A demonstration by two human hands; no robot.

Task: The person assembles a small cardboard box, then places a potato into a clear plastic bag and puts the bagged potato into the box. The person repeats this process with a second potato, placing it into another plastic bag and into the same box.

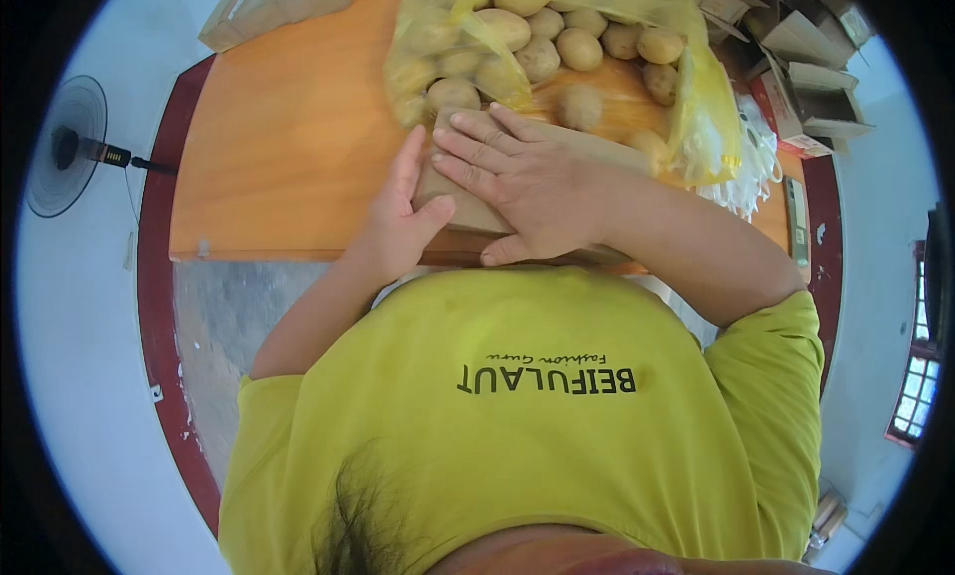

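A brown cardboard box (471,214) lies at the near edge of an orange table (283,142). My right hand (526,183) rests flat across its top, fingers spread. At the box's left end is my left hand (403,213), its thumb over the near left corner and its fingers pointing away from me. Just beyond the box, a yellow translucent plastic bag (701,105) lies spread with its mouth wide, holding several potatoes (580,49). One potato (453,95) touches or nearly touches the box's far left corner. My right forearm hides part of the box.
White plastic bags (750,157) are bunched right of the yellow bag. Several opened cardboard boxes (821,97) are piled at the far right. Another carton (276,8) stands at the far left. A flat greenish object (797,220) lies by the right edge. A fan (67,146) is at the left.
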